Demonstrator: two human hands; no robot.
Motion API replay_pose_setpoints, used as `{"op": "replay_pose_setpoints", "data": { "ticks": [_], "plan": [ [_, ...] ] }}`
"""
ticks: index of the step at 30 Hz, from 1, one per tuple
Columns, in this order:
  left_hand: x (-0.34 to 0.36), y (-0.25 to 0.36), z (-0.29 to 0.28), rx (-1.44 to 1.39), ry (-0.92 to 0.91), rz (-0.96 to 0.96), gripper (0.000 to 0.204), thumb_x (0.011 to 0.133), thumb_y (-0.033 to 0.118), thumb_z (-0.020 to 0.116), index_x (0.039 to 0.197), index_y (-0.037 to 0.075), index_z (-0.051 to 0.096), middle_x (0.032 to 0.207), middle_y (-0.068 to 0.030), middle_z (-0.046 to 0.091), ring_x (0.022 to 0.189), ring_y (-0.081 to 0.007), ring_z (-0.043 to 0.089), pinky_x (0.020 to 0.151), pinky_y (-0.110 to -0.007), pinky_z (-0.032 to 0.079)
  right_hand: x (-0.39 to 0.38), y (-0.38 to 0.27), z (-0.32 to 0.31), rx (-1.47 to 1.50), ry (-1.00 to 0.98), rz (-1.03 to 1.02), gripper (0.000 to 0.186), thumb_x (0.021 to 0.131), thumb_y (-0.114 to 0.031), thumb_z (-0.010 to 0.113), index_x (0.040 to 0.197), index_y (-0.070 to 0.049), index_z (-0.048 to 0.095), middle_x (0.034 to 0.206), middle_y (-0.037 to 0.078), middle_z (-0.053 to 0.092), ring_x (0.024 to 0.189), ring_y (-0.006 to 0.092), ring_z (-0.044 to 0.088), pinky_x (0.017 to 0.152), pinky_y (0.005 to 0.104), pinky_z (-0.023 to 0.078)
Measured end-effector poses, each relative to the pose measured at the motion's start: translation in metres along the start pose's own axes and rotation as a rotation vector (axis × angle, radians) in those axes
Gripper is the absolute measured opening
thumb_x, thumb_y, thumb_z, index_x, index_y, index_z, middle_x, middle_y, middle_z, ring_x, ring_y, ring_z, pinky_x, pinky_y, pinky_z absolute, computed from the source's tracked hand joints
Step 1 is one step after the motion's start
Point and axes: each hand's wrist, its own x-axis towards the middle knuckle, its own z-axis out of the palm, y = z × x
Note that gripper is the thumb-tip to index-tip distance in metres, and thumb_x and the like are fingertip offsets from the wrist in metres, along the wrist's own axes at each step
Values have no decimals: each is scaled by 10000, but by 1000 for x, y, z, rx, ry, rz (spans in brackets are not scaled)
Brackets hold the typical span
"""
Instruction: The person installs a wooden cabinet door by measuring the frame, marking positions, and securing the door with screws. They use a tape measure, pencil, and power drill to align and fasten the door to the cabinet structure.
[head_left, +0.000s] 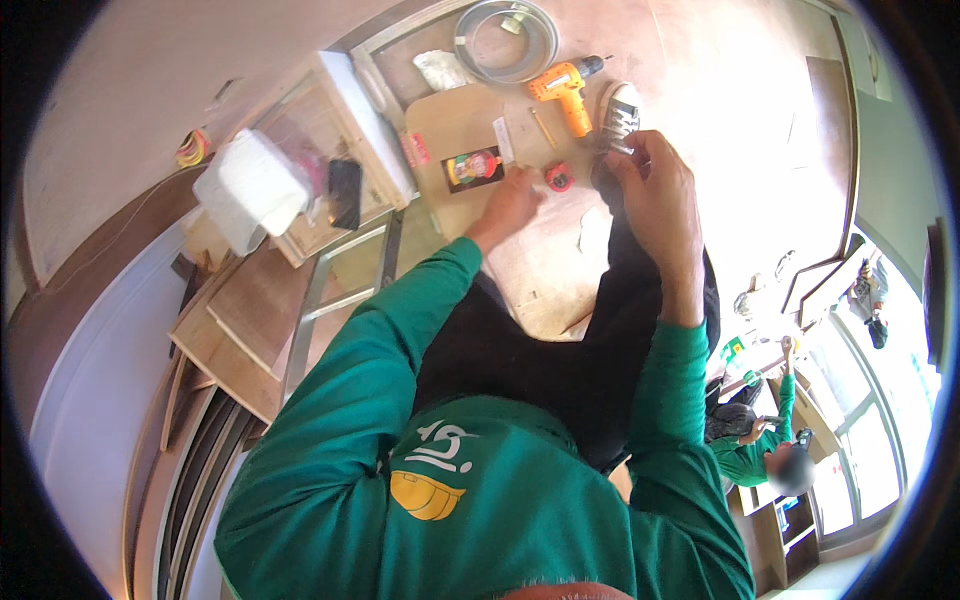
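Note:
My left hand (508,207) hovers at or just touches the right edge of a brown cardboard sheet (440,118). Its fingers are loosely bent and apart, with nothing visible in them. Close to its fingertips lie a black packet with a colourful label (473,168) and a small red tape measure (558,177). My right hand (662,205) is raised over my black-and-white sneaker (620,112), thumb and forefinger pinched together. Whatever sits in that pinch is too small to make out. Beyond the hands are an orange cordless drill (568,92) and a pencil (543,128).
A grey coil of strip (547,40) and a crumpled white cloth (440,70) lie at the far side. To the left, wooden panels (240,310) carry a white plastic bag (262,185) and a black phone (345,193). Another person in green (750,460) works at the right.

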Motion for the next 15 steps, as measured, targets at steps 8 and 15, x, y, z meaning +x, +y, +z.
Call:
{"op": "replay_pose_setpoints", "data": {
  "ticks": [8, 15],
  "plan": [
    [94, -11, 130, 459, -84, 395, 327, 876, 132, 647, 1193, 165, 718, 1231, -88, 562, 1209, -349, 532, 880, -509, 538, 10, -22, 13, 204, -87, -27, 208, 910, -64, 729, 1076, 7, 625, 882, 170, 658, 772, 306, 672, 703, 388, 531],
    [53, 68, -29, -1107, -474, 64, 269, 941, 237, 642, 1151, 69, 637, 1053, -66, 609, 1043, -175, 586, 927, -366, 501, 35, 31, 7, 145, 10, -28, 197, 1019, -176, 628, 1068, 14, 644, 850, 162, 695, 679, 234, 640, 621, 371, 500]
  ]
}}
